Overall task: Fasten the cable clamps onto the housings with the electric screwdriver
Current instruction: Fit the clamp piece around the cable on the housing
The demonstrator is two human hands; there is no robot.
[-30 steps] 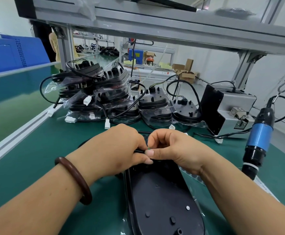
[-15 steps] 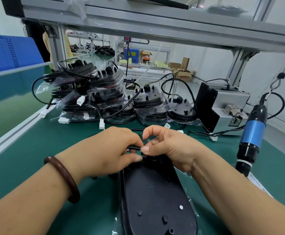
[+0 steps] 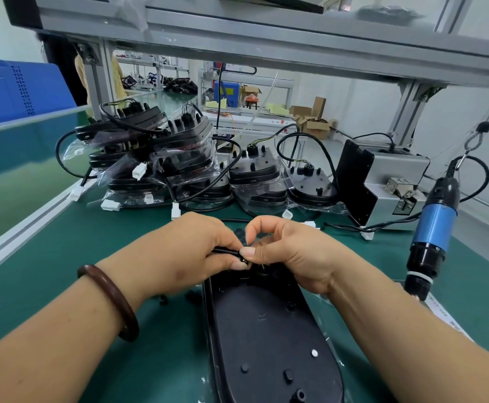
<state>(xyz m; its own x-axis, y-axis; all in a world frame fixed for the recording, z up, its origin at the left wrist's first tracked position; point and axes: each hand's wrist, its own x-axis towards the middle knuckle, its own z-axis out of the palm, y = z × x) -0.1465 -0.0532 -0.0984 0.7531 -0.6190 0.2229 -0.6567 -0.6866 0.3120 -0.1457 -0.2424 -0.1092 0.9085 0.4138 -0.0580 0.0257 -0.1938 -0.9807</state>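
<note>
A long black plastic housing (image 3: 266,338) lies face down on the green mat in front of me. At its far end my left hand (image 3: 190,251) pinches a black cable (image 3: 224,251) between thumb and fingers. My right hand (image 3: 289,251) meets it there, thumb and forefinger closed on a small black part at the cable; I cannot make out whether it is the clamp. The blue and black electric screwdriver (image 3: 432,231) hangs on its hook at the right, untouched.
Stacks of bagged black housings (image 3: 185,164) with cables and white connectors fill the back of the bench. A grey metal screw feeder box (image 3: 388,187) stands at back right. An aluminium rail (image 3: 19,231) borders the mat on the left. A shelf frame (image 3: 237,33) hangs overhead.
Both hands stay at the housing's far end. The right forefinger has lifted and curled higher over the cable, and the fingertips have shifted slightly. The screwdriver has not moved.
</note>
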